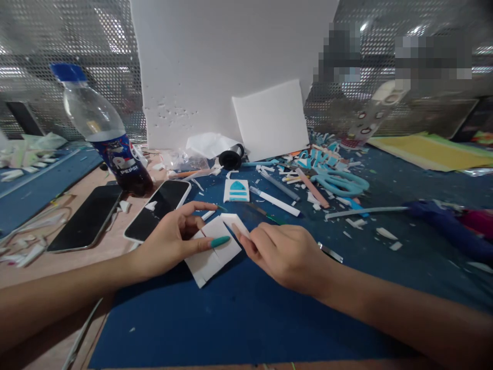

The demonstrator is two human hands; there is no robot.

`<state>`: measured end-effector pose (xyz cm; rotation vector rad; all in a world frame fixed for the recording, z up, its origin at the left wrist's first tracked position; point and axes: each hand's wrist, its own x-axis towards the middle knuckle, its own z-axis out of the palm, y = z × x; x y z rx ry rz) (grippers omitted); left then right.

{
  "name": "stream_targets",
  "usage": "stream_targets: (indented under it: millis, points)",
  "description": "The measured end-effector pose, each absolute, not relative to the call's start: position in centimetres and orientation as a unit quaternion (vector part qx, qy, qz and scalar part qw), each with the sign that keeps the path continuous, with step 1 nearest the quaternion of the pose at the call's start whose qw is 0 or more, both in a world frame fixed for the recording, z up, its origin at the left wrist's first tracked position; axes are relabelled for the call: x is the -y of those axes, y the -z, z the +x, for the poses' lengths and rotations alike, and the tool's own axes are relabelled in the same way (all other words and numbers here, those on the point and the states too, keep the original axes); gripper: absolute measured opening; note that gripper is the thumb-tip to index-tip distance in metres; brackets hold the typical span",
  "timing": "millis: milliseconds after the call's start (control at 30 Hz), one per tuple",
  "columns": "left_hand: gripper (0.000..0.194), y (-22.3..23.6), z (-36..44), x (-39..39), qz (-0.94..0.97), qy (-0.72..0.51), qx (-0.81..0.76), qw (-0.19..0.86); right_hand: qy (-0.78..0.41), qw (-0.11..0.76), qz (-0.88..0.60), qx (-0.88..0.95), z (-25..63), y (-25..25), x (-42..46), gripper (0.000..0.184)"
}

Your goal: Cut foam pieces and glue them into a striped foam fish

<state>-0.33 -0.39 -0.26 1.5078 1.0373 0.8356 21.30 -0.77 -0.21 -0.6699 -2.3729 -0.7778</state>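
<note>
A white foam sheet piece (208,264) with a few cut lines is held above the blue mat. My left hand (169,241) is closed on it, its green-nailed thumb flat on top and the other fingers behind. At the sheet's upper right edge, my right hand (292,254) pinches a narrow white foam strip (235,224). A dark gap shows between strip and sheet; whether they are still joined I cannot tell. Just beyond the hands lies a small white square with blue shapes (236,190), beside a white pen-like stick (275,201).
Left of my hands are a white-edged phone (157,208), a dark phone (87,218) and a Pepsi bottle (115,144). Blue-handled scissors (341,182) lie among foam scraps on the blue mat (192,329). A white board (215,56) stands behind.
</note>
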Motion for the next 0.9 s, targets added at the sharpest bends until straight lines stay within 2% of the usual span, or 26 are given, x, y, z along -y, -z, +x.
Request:
stream_targets:
  millis: [100,200,300,433,533,667,700,767,800,900]
  points:
    - [0.053,0.2,-0.4,0.5,0.617,-0.350,-0.424,0.563,0.352,0.258,-0.236,0.868,21.9,-0.3,0.1,0.035]
    - [0.057,0.2,-0.3,0.7,0.607,-0.336,-0.420,0.585,0.405,0.238,-0.293,0.833,23.6,-1.4,-1.8,0.038]
    - [0.052,0.1,-0.1,0.7,0.596,-0.348,-0.438,0.577,0.391,0.209,-0.427,0.788,25.9,-2.1,-4.4,0.042]
    - [0.031,0.0,0.2,0.6,0.585,-0.360,-0.458,0.564,0.309,0.201,-0.549,0.750,28.3,-1.3,-7.6,0.040]
    - [0.024,0.2,0.1,0.4,0.589,-0.374,-0.472,0.538,0.272,0.203,-0.548,0.764,29.0,0.1,-8.9,0.035]
    - [0.019,0.7,-0.4,0.7,0.614,-0.467,-0.468,0.432,0.255,0.238,-0.524,0.777,28.1,0.6,-8.5,0.040]
    - [0.016,0.9,-0.5,0.8,0.628,-0.491,-0.450,0.403,0.229,0.267,-0.513,0.783,27.6,0.4,-7.9,0.040]
    - [0.024,1.1,-0.7,1.2,0.672,-0.512,-0.404,0.352,0.112,0.340,-0.475,0.804,26.2,-0.1,-6.1,0.039]
    - [0.030,1.2,-0.7,1.4,0.700,-0.510,-0.381,0.324,0.020,0.361,-0.456,0.813,25.4,-0.4,-5.0,0.043]
    - [0.041,1.5,-0.8,1.7,0.780,-0.479,-0.331,0.228,-0.381,0.309,-0.390,0.780,22.9,-0.5,-1.5,0.050]
